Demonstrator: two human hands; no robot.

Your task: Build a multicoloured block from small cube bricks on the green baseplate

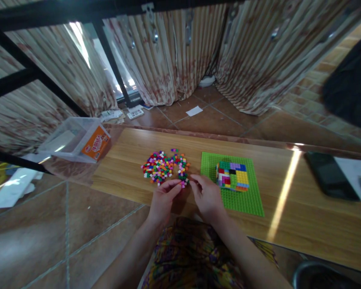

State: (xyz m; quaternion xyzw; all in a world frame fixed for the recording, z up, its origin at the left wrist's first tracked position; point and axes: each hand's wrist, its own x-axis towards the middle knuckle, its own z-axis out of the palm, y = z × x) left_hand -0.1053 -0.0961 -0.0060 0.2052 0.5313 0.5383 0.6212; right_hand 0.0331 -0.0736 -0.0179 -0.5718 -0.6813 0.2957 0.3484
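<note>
My bench top [138,143] is smooth, wood-grained and faintly glossy, with a bright streak of reflected light. The small bricks [158,166] by my fingers are coloured plastic, as is the green baseplate [243,204], its surface rough with studs. The bin [69,136] is translucent plastic, bearing a printed orange label [96,142]. Curtains [174,60] of pleated cloth hang above floor tiles [102,212] with a dull sheen; the white sheet [194,110] there looks like matt paper.

Daylight enters through the gap between the curtains [180,52], upper left, nearly blown out. We note one hard glare band across the wooden tabletop [315,224], otherwise moderately dim. Softness overall; edges bend and smear, the dark shape at right blurred.
</note>
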